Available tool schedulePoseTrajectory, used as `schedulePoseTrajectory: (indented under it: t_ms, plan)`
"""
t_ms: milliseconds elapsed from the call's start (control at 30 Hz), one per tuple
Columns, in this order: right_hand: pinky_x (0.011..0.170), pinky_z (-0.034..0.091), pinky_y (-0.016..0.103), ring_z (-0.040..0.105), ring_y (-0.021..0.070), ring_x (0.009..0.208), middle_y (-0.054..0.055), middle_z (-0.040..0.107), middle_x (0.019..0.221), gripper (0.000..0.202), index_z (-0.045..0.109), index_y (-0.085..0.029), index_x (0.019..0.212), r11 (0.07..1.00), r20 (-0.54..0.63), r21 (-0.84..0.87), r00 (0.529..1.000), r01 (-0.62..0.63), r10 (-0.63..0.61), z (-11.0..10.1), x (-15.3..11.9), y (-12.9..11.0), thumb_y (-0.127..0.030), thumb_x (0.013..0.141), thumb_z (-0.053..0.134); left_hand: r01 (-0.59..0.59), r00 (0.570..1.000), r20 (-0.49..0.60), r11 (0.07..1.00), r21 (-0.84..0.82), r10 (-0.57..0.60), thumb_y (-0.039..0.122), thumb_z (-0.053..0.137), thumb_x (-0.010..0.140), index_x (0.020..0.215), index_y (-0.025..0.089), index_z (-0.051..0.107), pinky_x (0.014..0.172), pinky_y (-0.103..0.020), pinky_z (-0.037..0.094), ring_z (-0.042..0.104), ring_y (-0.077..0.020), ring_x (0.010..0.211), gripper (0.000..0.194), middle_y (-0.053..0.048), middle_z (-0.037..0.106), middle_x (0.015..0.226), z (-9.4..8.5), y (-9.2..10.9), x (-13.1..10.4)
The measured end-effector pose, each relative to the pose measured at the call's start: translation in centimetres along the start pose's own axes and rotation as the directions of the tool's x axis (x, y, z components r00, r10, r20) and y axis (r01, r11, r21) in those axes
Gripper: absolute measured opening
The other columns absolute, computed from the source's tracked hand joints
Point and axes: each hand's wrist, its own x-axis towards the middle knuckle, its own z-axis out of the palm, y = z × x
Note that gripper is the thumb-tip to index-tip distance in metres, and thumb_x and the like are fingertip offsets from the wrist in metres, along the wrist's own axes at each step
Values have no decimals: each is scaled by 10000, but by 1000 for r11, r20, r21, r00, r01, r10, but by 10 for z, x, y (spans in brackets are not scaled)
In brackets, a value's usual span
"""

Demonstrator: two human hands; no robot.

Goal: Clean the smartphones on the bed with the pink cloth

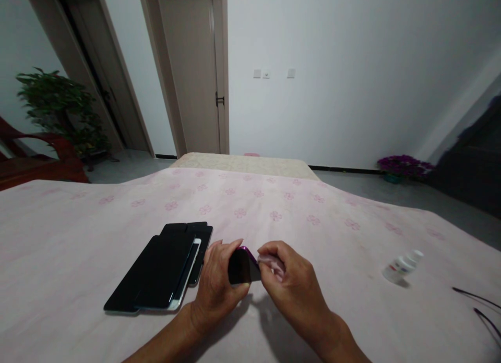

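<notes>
A smartphone (239,268) with a dark screen and a purple edge is tilted up above the tablecloth. My left hand (219,274) is closed around its left side, thumb at the lower edge and fingers along the top. My right hand (294,279) pinches a folded pale pink cloth (274,264) against the phone's right edge. Part of the cloth is hidden inside my right fingers. Just left of my left hand lies a pile of dark phones and tablets (156,271), with a white-edged one (187,279) among them.
The table carries a pink flowered tablecloth (238,196). A small white bottle (401,266) rests on the right side. Thin dark glasses arms (475,295) show at the right edge. Beyond are a wooden chair (50,149), a plant (58,107), doors and purple flowers (405,166).
</notes>
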Motion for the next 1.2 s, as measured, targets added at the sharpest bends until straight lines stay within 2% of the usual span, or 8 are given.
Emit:
schedulePoseTrajectory:
  t_ms: [333, 700, 1200]
  plan:
    - [667, 526, 245, 671, 152, 705, 17, 699, 808, 151, 618, -209, 905, 998, -64, -33, 996, 52, -54, 3, -1, -2, -117, 813, 542, -2, 1000, 11, 1000, 24, 2, 155, 609, 732, 1359, 163, 395, 1019, -542, 438, 592, -303, 1087, 663, -117, 619, 1154, -1, 2, 0]
    - [694, 519, 253, 678, 161, 748, 23, 695, 827, 150, 610, -203, 908, 996, -69, -67, 995, 67, -72, 4, -3, -1, -107, 826, 529, -15, 1000, 9, 1000, 10, 15, 142, 615, 719, 1375, 165, 386, 1047, -548, 415, 588, -301, 1102, 695, -116, 617, 1168, 0, 0, -1]
    - [695, 504, 244, 668, 156, 778, 21, 708, 885, 131, 628, -206, 974, 996, 85, 28, 993, -88, 86, -4, 2, 1, -164, 874, 556, -1, 1000, 25, 1000, -11, 2, 146, 632, 726, 1386, 180, 378, 1065, -548, 396, 580, -298, 1111, 708, -110, 610, 1175, -1, 0, -1]
